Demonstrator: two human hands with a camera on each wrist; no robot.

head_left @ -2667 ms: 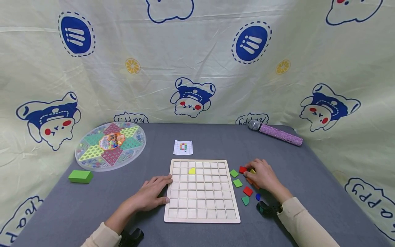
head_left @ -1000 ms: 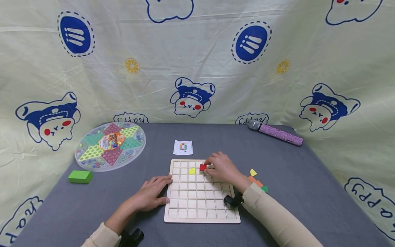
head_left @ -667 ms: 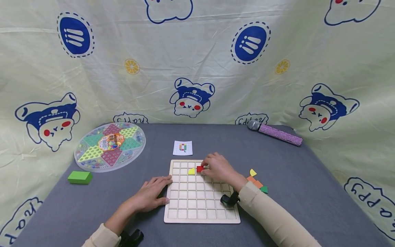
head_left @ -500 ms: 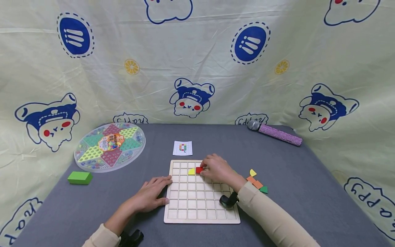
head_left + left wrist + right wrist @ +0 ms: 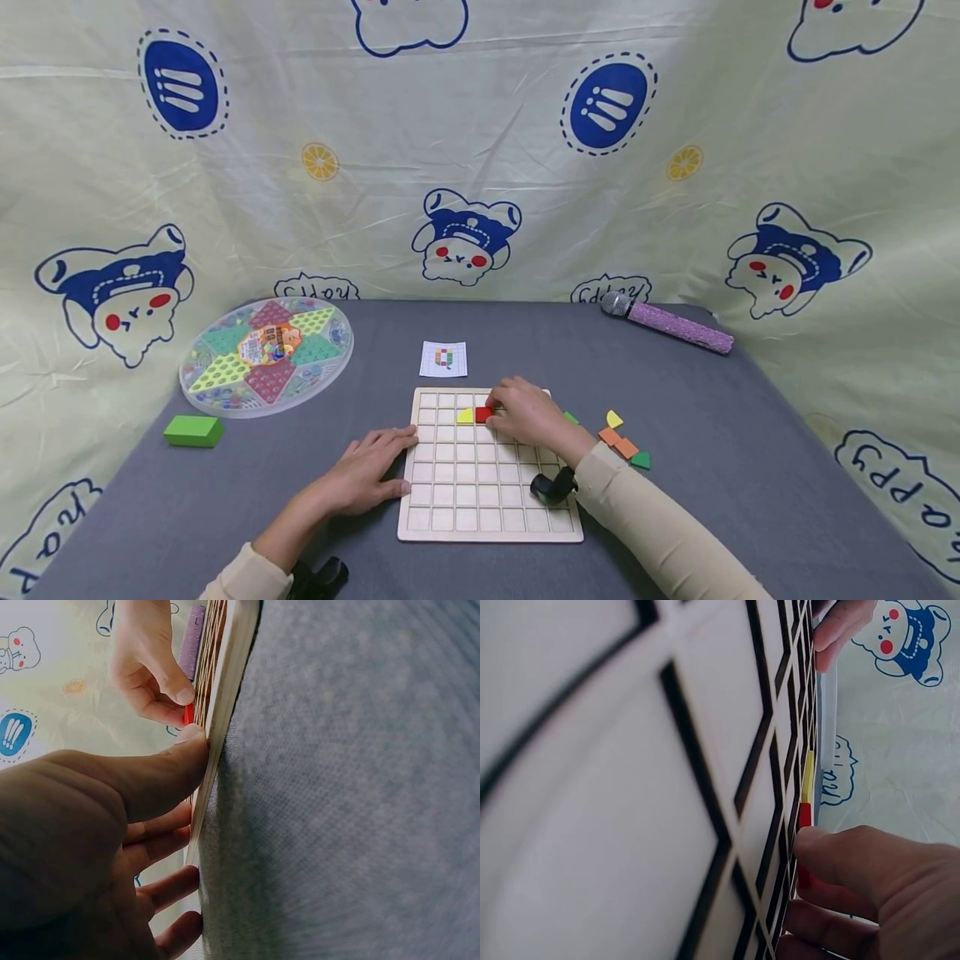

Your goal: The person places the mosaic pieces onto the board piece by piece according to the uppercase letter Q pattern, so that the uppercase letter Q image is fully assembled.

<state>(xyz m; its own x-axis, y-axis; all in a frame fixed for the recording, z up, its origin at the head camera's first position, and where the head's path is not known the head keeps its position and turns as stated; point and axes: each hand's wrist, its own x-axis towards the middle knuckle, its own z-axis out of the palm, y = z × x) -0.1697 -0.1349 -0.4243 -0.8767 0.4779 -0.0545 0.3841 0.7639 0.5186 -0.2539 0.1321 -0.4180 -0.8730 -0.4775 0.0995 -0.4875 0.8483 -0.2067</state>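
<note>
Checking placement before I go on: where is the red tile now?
In the head view, the red tile is pinched by the right hand at the far side of the board, just right of the yellow tile there.

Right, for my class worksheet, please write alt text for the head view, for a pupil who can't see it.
A person's right hand pinches a red piece beside a yellow piece on a wooden grid board, while the left hand touches the board's left edge. A small patterned card lies beyond the board; loose coloured pieces lie to the right.
</note>
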